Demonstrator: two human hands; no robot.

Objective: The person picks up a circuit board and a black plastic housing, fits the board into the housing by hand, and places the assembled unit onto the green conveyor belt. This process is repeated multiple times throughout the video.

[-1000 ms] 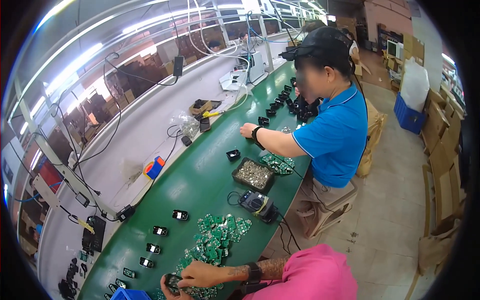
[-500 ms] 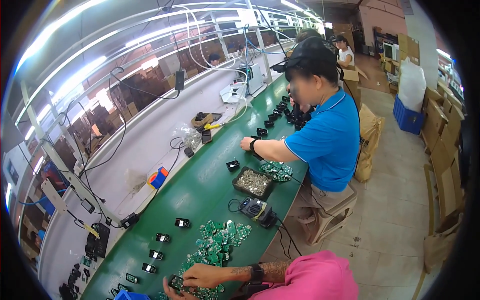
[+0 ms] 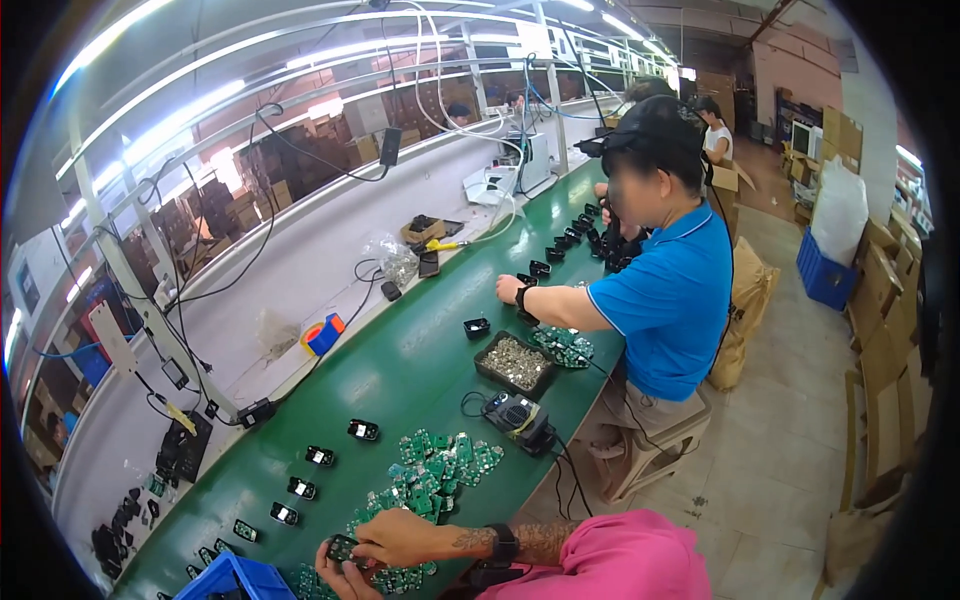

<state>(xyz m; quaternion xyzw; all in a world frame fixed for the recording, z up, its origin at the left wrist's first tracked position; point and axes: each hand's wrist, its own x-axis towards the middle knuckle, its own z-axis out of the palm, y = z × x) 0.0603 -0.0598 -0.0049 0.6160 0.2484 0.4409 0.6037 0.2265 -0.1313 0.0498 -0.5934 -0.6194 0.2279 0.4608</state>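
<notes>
Low in the view, my left hand (image 3: 338,577) is closed around a small green circuit board (image 3: 342,547), which seems to sit in a dark casing. My right hand (image 3: 398,538) reaches in from the right, its fingers bent and pinching at the board's near right edge. The right fingertips are partly hidden. Just beyond my hands lies a loose pile of green circuit boards (image 3: 440,470), with more boards under my right wrist. To the left, a row of small black casings with boards in them (image 3: 302,488) runs along the green table (image 3: 390,375).
A blue bin (image 3: 232,580) stands at the lower left. Beyond the pile are a black device with cables (image 3: 520,415) and a black tray of small metal parts (image 3: 513,362). A co-worker in a blue shirt (image 3: 665,295) sits farther along. A tape dispenser (image 3: 323,335) rests by the ledge.
The view has shifted, bringing more of the blue bin into sight. Both hands stay together at the circuit board, which now faces up more. The co-worker's arm remains stretched over the table.
</notes>
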